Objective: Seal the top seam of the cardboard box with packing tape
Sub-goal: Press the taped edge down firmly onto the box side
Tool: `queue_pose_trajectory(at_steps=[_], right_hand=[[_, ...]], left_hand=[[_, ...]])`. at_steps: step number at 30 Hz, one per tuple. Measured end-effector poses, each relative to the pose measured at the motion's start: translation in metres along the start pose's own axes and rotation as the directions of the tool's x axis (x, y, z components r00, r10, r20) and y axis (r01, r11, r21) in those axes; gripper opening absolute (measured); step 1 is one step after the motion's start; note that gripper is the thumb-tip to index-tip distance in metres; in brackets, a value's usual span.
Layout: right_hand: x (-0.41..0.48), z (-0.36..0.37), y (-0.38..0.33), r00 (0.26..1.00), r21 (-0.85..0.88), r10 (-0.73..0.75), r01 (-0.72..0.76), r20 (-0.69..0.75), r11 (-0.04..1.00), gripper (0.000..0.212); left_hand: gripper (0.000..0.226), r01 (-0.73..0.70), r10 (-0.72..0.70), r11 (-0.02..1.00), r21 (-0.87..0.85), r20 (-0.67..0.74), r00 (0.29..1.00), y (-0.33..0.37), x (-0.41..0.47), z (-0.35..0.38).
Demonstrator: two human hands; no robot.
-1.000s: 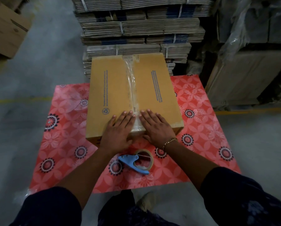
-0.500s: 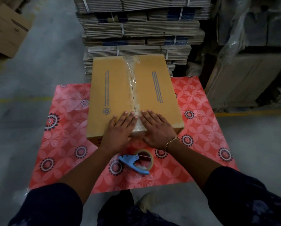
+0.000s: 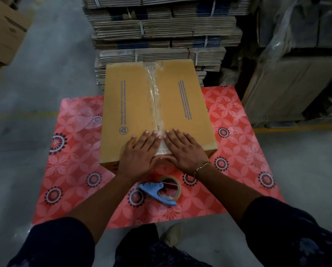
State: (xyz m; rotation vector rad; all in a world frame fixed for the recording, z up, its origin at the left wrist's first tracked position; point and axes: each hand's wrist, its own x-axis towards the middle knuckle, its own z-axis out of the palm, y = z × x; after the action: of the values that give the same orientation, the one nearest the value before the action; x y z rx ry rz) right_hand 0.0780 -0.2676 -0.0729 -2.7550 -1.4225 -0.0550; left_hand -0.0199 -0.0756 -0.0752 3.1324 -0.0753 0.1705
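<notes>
Cardboard box (image 3: 130, 114) taped, near seam end hidden under left hand (image 3: 140, 155), right hand (image 3: 184, 151), both flat, holding nothing

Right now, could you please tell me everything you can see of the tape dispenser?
The tape dispenser lies flat on the red floral mat, near the cardboard box and between the person's forearms. It has a light blue, plastic-looking handle and holds a roll of tan packing tape that looks partly used. Neither hand touches it; only the mat does.
</notes>
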Motion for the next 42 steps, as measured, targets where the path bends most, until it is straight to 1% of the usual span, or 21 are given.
queue_pose_trajectory(at_steps=[12, 14, 17, 19, 22, 25, 30, 34, 37, 39, 42], right_hand=[[0.0, -0.001, 0.0, 0.999, -0.037, -0.013, 0.015, 0.05, 0.999, 0.071], [-0.001, -0.001, -0.001, 0.999, -0.045, -0.01, 0.012, 0.053, 0.999, 0.072], [-0.002, -0.003, 0.0, 0.997, -0.062, -0.007, 0.012, 0.073, 0.998, 0.077], [-0.002, -0.004, -0.001, 0.996, -0.065, -0.004, 0.009, 0.085, 0.998, 0.078], [-0.002, -0.004, -0.003, 0.996, -0.051, 0.003, 0.002, 0.09, 0.999, 0.077], [-0.003, -0.005, -0.001, 0.997, -0.018, -0.004, 0.005, 0.079, 1.0, 0.076], [-0.003, -0.01, -0.003, 0.998, 0.049, 0.013, -0.016, 0.059, 0.999, 0.081], [-0.001, -0.006, -0.002, 0.998, 0.019, 0.02, -0.021, 0.056, 1.0, 0.074], [0.0, -0.006, -0.002, 0.997, -0.003, 0.013, -0.013, 0.08, 1.0, 0.073], [0.0, -0.006, -0.002, 0.997, -0.008, 0.014, -0.013, 0.081, 1.0, 0.073], [0.0, -0.005, -0.002, 0.997, -0.01, 0.015, -0.014, 0.082, 1.0, 0.073]], left_hand=[[0.073, -0.019, 0.014, 0.996, 0.088, 0.065, 0.998, -0.003, 0.001, -0.001], [0.078, -0.021, 0.013, 0.996, 0.085, 0.089, 0.996, -0.003, 0.001, -0.003], [0.093, -0.019, 0.01, 0.997, 0.072, 0.125, 0.992, -0.002, -0.001, -0.007], [0.096, -0.005, -0.002, 0.998, 0.055, 0.13, 0.992, -0.001, -0.002, -0.009], [0.085, 0.04, -0.041, 0.999, 0.006, 0.085, 0.996, 0.003, -0.002, -0.007], [0.075, 0.037, -0.04, 0.999, 0.031, 0.082, 0.996, 0.004, -0.001, -0.005], [0.081, 0.016, -0.024, 0.997, 0.08, 0.108, 0.994, 0.003, 0.001, -0.006], [0.09, 0.015, -0.024, 0.997, 0.072, 0.131, 0.991, 0.004, 0.001, -0.008], [0.093, 0.017, -0.025, 0.998, 0.065, 0.128, 0.991, 0.002, 0.0, -0.01], [0.091, 0.012, -0.018, 0.999, 0.05, 0.119, 0.993, 0.0, 0.0, -0.01], [0.078, 0.017, -0.019, 1.0, 0.022, 0.104, 0.994, 0.0, 0.0, -0.011]])
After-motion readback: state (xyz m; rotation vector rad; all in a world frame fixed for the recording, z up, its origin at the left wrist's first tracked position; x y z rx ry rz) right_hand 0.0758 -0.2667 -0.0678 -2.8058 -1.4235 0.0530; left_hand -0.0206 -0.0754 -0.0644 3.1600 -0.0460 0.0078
